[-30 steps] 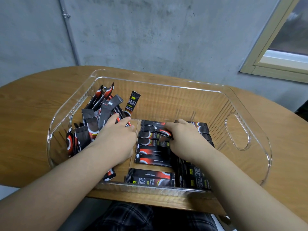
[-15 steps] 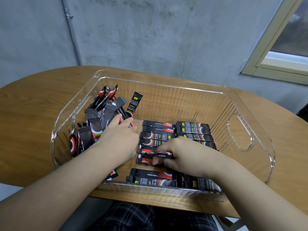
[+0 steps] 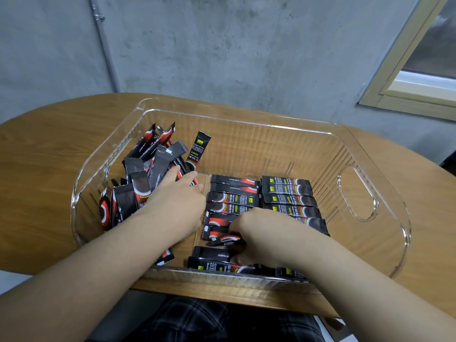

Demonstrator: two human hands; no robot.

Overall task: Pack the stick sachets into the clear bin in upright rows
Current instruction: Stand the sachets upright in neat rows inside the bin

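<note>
- Both hands are down inside the clear bin (image 3: 375,154), which sits on a wooden table (image 3: 49,169) and fills most of the view.
- Left hand (image 3: 176,206) is at about 9 o'clock from the bin's middle. Its fingers lie pretty much straight and are pressed against the standing bunch of sachets (image 3: 150,174). My guess is it's working as a bookend so the bunch doesn't flop over.
- That bunch leans against the bin's wall at 9 to 10 o'clock. The sticks are upright-ish but messy, with one sachet (image 3: 199,150) poking up by itself at the 12 o'clock edge of the bunch.
- Right hand (image 3: 264,238) is at roughly 6 o'clock, fingers curled down around a loose sachet (image 3: 225,240) that sits askew, looks like a pinch to lift it. The fingertips are mostly hidden, so the exact grip is hard to call.
- The rest lie flat on the bin floor in two stacks, a centre stack (image 3: 233,196) and a second stack (image 3: 286,193) just beside it at 3 o'clock.
- Lots still lying flat, so I'd call the packing well short of done.
</note>
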